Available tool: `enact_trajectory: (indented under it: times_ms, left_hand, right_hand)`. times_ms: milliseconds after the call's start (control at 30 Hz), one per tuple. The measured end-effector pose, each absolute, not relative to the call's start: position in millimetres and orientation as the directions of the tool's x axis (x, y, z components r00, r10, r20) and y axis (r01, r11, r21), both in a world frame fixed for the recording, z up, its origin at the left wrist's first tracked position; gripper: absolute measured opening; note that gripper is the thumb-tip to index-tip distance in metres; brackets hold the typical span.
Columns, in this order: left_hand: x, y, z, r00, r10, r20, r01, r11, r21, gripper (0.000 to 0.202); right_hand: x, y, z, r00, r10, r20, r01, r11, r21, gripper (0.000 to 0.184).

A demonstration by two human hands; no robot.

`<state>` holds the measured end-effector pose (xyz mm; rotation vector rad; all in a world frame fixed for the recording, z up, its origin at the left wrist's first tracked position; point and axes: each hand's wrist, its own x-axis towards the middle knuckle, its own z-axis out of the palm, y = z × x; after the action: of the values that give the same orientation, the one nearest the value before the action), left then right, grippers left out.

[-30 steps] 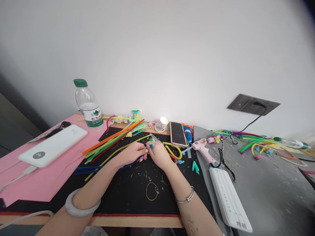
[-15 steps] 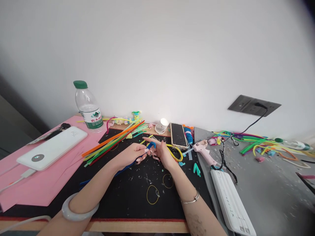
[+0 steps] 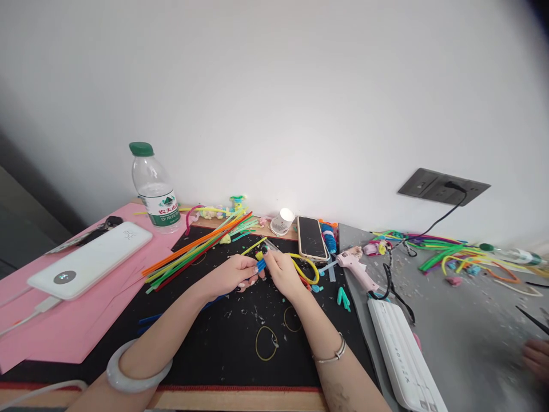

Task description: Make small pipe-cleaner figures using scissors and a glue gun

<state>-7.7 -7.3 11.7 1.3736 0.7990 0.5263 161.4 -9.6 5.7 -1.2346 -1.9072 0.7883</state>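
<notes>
Blue pipe cleaners (image 3: 261,265) are pinched between my two hands above the black mat (image 3: 240,355). My left hand (image 3: 234,274) closes its thumb and fingers on them, and their long ends trail under my left forearm toward the lower left. From the other side, my right hand (image 3: 282,273) grips the short blue end with its thumb on top; its other fingers are mostly hidden. Just beyond my right hand lie a yellow pipe cleaner loop (image 3: 315,269) and a phone (image 3: 311,237).
A bundle of coloured pipe cleaners (image 3: 193,252) lies left of my hands. A pink glue gun (image 3: 358,269) and white power bank (image 3: 403,355) are on the right; a paper cup (image 3: 282,221) and water bottle (image 3: 156,189) stand behind. Another person's hand (image 3: 536,357) shows at the far right.
My right hand's fingers, more extended before, have curled in around the blue end. At the far right, another person's hand has come into view with a dark, thin tool tip near it.
</notes>
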Motion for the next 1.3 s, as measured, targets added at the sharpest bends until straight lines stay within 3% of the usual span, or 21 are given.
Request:
enact_trajectory:
  times_ms: [200, 433, 600, 1000, 1200, 1300]
  left_hand:
    - [-7.1, -8.3, 11.9, 0.66, 0.732, -0.168, 0.083, 0.152, 0.985, 0.012]
    - [-9.7, -8.9, 18.0, 0.682, 0.7, -0.212, -0.005, 0.294, 0.956, 0.018]
    - [-11.7, -10.0, 21.1, 0.639, 0.716, -0.281, -0.032, 0.39, 0.92, 0.037]
    - [-11.1, -7.1, 20.9, 0.632, 0.679, -0.373, -0.188, 0.602, 0.776, 0.027]
    - [-9.8, -8.0, 18.8, 0.619, 0.677, -0.399, -0.156, 0.604, 0.782, 0.028]
    - [-8.8, -8.3, 15.0, 0.6, 0.719, -0.352, -0.094, 0.5, 0.861, 0.025]
  right_hand:
    - [160.9, -9.8, 5.5, -0.289, 0.926, 0.244, 0.489, 0.362, -0.794, 0.045]
    - [159.7, -11.0, 8.4, -0.249, 0.932, 0.265, 0.486, 0.357, -0.798, 0.042]
    - [160.4, -11.5, 11.0, -0.303, 0.91, 0.283, 0.494, 0.404, -0.77, 0.039]
    - [162.9, -10.1, 8.0, -0.37, 0.868, 0.33, 0.432, 0.475, -0.766, 0.038]
    - [162.4, -10.5, 6.4, -0.374, 0.879, 0.296, 0.405, 0.442, -0.801, 0.038]
    - [160.6, -11.3, 7.8, -0.365, 0.892, 0.268, 0.418, 0.414, -0.809, 0.036]
